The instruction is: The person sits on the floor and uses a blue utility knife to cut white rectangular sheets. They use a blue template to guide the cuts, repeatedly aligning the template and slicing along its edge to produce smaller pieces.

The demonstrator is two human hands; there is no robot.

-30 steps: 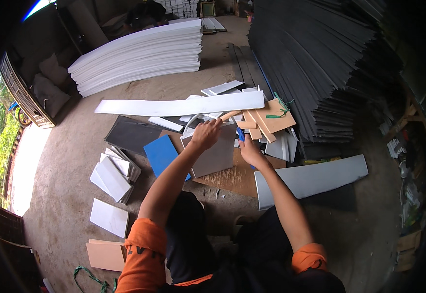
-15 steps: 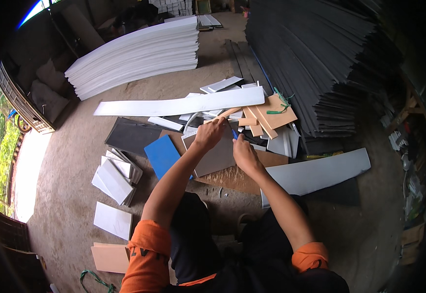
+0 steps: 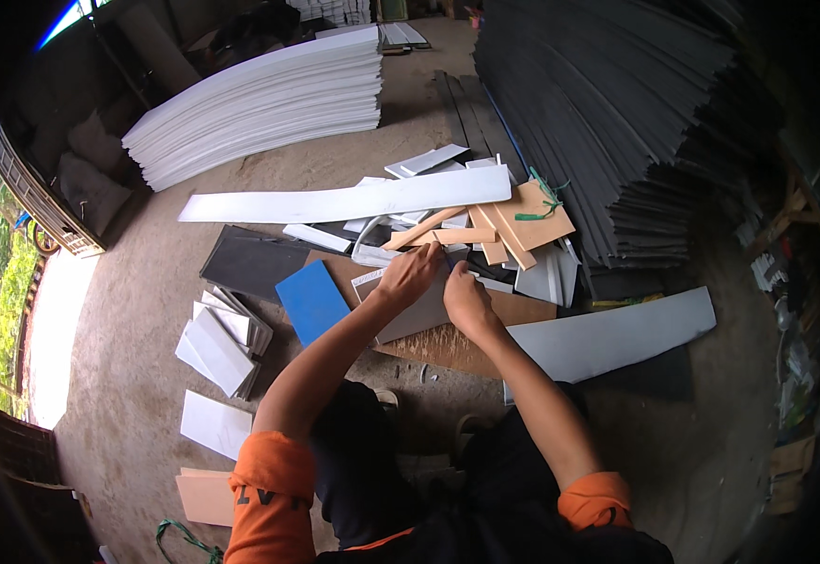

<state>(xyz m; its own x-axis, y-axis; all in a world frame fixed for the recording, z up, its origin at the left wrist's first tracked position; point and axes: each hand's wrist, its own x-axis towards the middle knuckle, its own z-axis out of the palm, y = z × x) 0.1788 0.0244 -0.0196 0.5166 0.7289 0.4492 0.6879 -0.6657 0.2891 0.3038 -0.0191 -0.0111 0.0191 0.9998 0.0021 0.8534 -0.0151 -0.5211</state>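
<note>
My left hand point(image 3: 412, 274) is closed, its fingertips pinched together above a grey board point(image 3: 412, 314); what they hold, if anything, is hidden. Close beside it, my right hand point(image 3: 467, 299) is wrapped round a slim blue-handled knife point(image 3: 451, 263), mostly covered by the fingers. Under the grey board lies a worn brown board point(image 3: 443, 344). Just beyond my fingertips, a tan strip point(image 3: 467, 235) rests on a heap of offcuts, near another slanting tan strip point(image 3: 424, 228). A blue sheet point(image 3: 312, 303) lies left of the grey board.
A long white strip point(image 3: 344, 202) lies across the offcuts. Stacked white sheets point(image 3: 260, 108) stand at the far left, and dark sheets point(image 3: 598, 122) at the right. Cut white pieces point(image 3: 217, 348) are piled at left. A curved pale sheet point(image 3: 617, 329) lies right of my right forearm.
My left hand has come down and nearer, and the tan strip that was at its fingertips now lies on the heap. The right hand has shifted slightly nearer and left, still round the knife.
</note>
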